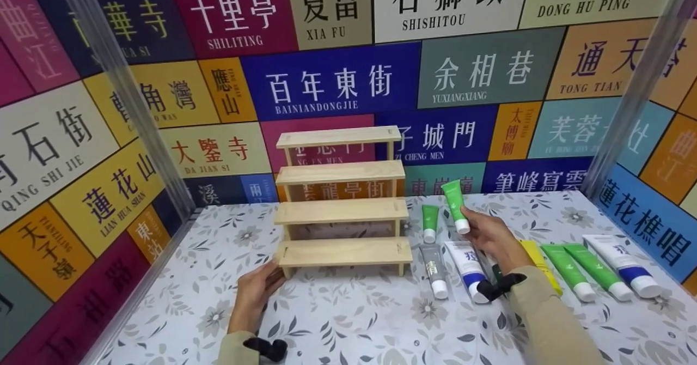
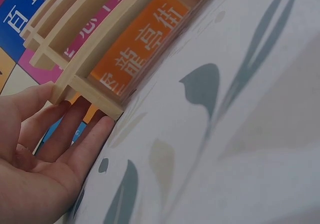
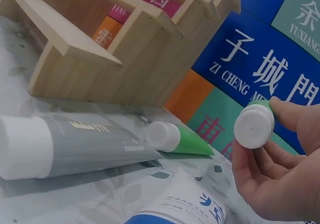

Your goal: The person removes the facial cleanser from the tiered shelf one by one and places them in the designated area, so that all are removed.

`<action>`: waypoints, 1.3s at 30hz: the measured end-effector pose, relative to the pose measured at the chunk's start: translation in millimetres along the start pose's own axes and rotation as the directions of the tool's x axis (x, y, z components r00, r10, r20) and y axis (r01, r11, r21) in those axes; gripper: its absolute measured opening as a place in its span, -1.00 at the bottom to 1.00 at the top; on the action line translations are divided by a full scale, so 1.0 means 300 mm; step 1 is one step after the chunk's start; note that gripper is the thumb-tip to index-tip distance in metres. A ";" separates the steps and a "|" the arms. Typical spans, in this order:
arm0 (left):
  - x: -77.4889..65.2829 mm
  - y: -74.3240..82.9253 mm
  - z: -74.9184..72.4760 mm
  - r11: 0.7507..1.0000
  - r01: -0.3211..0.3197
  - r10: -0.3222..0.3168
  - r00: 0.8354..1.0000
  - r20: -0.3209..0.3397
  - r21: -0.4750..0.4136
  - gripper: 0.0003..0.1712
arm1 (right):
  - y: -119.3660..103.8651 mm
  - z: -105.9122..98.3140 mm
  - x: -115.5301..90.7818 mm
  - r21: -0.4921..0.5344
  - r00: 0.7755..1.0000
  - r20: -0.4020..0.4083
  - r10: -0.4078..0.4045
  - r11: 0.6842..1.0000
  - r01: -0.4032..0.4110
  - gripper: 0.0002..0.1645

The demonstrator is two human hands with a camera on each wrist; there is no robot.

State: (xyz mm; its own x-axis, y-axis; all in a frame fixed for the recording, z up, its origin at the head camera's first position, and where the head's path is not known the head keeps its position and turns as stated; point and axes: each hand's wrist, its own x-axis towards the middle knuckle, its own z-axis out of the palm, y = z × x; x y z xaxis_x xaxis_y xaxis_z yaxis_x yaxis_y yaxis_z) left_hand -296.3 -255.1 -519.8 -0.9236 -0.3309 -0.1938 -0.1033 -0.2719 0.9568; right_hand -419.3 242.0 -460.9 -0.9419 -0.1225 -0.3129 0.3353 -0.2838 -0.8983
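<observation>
A four-step wooden display stand (image 1: 343, 251) stands on the table. My left hand (image 1: 258, 291) holds the left end of its lowest step, the thumb against the board's end and the fingers by the leg (image 2: 97, 96). To the right of the stand, my right hand (image 1: 493, 239) pinches a green squeeze tube (image 1: 453, 199), raised with its white cap (image 3: 254, 127) downward. Below and left of that hand lie another green tube (image 1: 430, 218), a grey tube (image 1: 434, 267) and a white tube with a blue band (image 1: 463, 259). A dark tube is mostly hidden under the right wrist.
Farther right lie a yellow tube (image 1: 544, 269), two green tubes (image 1: 569, 269) and another white-and-blue tube (image 1: 618, 261). The tabletop (image 1: 348, 316) has a leaf-and-flower print. Colourful sign panels (image 1: 332, 84) and clear posts (image 1: 634, 81) rise behind and beside it.
</observation>
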 end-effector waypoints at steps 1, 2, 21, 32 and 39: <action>0.000 -0.001 0.000 1.000 -0.001 0.001 1.000 -0.001 -0.002 -0.43 | -0.001 0.001 0.004 -0.016 1.000 -0.007 0.000 1.000 0.000 -0.85; 0.001 0.000 -0.001 1.000 -0.003 0.003 1.000 -0.003 -0.006 -0.43 | -0.003 0.003 0.010 -0.027 1.000 -0.021 -0.001 1.000 0.000 -0.84; 0.004 -0.007 0.020 0.999 -0.013 0.014 1.000 0.017 -0.033 -0.40 | 0.033 0.008 0.128 -0.343 0.966 -0.248 -0.080 0.939 -0.011 -0.80; 0.019 -0.016 0.020 0.999 0.002 -0.002 1.000 -0.001 -0.040 -0.41 | 0.047 0.017 0.138 -0.543 0.916 -0.373 -0.147 0.835 -0.087 -0.61; 0.025 -0.003 0.027 1.000 0.010 -0.008 0.999 0.034 -0.030 -0.38 | 0.031 0.018 0.105 -0.634 0.877 -0.432 -0.210 0.763 -0.129 -0.57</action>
State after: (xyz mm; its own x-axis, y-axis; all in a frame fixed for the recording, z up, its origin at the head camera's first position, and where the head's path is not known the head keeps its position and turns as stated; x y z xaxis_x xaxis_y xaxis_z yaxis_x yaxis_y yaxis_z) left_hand -306.2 -250.2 -520.3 -0.9348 -0.2974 -0.1943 -0.1010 -0.3021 0.9479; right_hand -445.8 230.2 -477.4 -0.9058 0.3628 -0.2186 0.3638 0.4020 -0.8402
